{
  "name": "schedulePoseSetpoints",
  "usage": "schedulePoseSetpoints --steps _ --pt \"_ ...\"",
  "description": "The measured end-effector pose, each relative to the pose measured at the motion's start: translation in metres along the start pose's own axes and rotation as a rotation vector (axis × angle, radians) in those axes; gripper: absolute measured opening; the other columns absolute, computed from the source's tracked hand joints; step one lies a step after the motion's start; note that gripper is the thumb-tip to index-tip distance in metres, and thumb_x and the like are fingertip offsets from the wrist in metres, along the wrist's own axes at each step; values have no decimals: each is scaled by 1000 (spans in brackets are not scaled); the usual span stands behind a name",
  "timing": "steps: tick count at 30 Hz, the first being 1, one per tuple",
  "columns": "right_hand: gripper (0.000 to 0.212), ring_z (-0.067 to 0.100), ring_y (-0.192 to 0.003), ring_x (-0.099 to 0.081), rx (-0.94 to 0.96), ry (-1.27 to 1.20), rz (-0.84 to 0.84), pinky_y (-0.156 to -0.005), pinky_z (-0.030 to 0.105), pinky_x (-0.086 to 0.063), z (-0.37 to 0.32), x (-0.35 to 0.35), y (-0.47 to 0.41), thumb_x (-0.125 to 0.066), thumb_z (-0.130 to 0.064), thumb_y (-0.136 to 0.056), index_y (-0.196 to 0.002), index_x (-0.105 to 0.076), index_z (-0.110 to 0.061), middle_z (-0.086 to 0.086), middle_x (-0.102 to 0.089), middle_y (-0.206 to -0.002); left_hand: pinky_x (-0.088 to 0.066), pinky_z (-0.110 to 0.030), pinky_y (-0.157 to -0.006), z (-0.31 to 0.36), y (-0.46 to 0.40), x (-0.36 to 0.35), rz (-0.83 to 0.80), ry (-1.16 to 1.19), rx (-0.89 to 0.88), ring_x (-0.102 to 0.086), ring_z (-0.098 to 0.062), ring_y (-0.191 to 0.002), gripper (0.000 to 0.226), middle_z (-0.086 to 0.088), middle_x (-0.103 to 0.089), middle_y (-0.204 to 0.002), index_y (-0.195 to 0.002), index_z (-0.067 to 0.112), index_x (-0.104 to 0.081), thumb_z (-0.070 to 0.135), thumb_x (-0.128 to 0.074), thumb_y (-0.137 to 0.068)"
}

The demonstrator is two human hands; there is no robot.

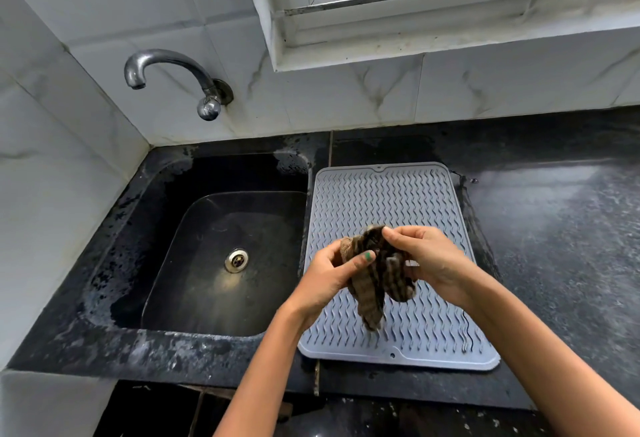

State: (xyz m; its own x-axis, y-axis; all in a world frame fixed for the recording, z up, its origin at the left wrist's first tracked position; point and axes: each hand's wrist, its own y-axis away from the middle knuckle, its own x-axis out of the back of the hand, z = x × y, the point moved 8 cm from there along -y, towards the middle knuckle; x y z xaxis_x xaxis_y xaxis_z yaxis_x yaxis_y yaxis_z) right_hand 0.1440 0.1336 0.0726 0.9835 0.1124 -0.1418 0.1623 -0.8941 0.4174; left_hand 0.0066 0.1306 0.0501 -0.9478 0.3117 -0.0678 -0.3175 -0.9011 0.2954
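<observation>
Above mat [381, 201], cloth [372, 284] between fingers [360, 261]

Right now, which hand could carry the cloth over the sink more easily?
Probably the left hand: it grips the cloth on the side nearest the sink; the right hand is farther off.

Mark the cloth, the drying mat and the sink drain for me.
cloth [372, 294], head view, on the striped fold hanging down.
drying mat [381, 194], head view, on its bare ribbed upper half.
sink drain [237, 260], head view, on the metal strainer's centre.
</observation>
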Motion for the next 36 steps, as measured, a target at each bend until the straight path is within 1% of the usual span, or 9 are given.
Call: schedulePoseSetpoints --steps 4,8,12,17,20,24,27,32,36 --pt "33 20 -67 -47 155 267 85 -62 33 -39 -22 9 -2 -50 -24 -97 -88 -60 6 11 -54 -76 -48 -16 -62 11 -4 10 25 -82 -71 -64 -2 -74 13 11 -72 -81 -90 27 -72 24 -60 -92" --pt "32 14 -65 -47 368 565 197 -60 30 -37 -50 6 -2 -50 -32 -95 -77 -60 -8 0 -53 -67 -54 -25 -84 17 -13 14 74 -16 -65 -68 -13 -100 22 0 -73 -107 -110 21 -66 29 -51 -97" --pt "46 1 -61 -57 242 438 -15 -59 20 -41 -49 2 -11 -71 -57 -65 -88 -63 -18 -11 -63 -70 -56 -24 -78 22 -17 16 128 63 -61 -69 -15 -94 21 -7 -73 -103 -105 17 -65 29 -48 -98" --pt "59 22 -94 -68 -22 328 -372 -79 30 -56 -26 1 -13 -83 -8 -63 -114 -55 -15 16 -66 -109 -56 -30 -84 31 -13 16 7 201 35 -68 -21 -105 63 -9 -68 -118 -126 22 -51 46 -72 -72" --pt "56 32 -102 -65 -3 -16 -466 -79 36 -57 -35 7 -16 -77 -3 -71 -122 -56 -11 22 -65 -115 -52 -42 -94 24 -2 8 -259 60 185 -63 -26 -114 78 -10 -66 -123 -138 38 -34 26 -78 -75" --pt "77 31 -116 -58 -73 -601 -200 -87 41 -55 -9 27 -33 -76 -26 -72 -138 -40 -12 21 -56 -129 -56 -37 -88 28 -9 4 -219 121 131 -65 -17 -110 63 -2 -66 -124 -139 33 -42 23 -70 -83" --pt "101 40 -115 -57 -220 -555 -279 -91 52 -49 36 16 -25 -84 -51 -48 -131 -38 -18 23 -52 -131 -59 -34 -75 28 -17 5 -118 262 99 -69 -15 -90 50 -4 -70 -107 -129 39 -52 27 -65 -82" --pt "82 26 -86 -67 -208 -382 -193 -68 32 -59 53 28 -29 -81 -9 -63 -135 -43 -17 18 -69 -108 -58 -40 -76 11 -19 16 -88 143 151 -67 -14 -89 37 -1 -70 -106 -125 40 -56 25 -60 -91" --pt "70 27 -93 -69 -77 -343 -176 -70 30 -58 18 38 -35 -75 2 -63 -126 -54 -20 20 -69 -109 -58 -41 -77 5 -17 39 39 -208 255 -66 -17 -91 27 -5 -64 -118 -119 34 -58 28 -60 -92"
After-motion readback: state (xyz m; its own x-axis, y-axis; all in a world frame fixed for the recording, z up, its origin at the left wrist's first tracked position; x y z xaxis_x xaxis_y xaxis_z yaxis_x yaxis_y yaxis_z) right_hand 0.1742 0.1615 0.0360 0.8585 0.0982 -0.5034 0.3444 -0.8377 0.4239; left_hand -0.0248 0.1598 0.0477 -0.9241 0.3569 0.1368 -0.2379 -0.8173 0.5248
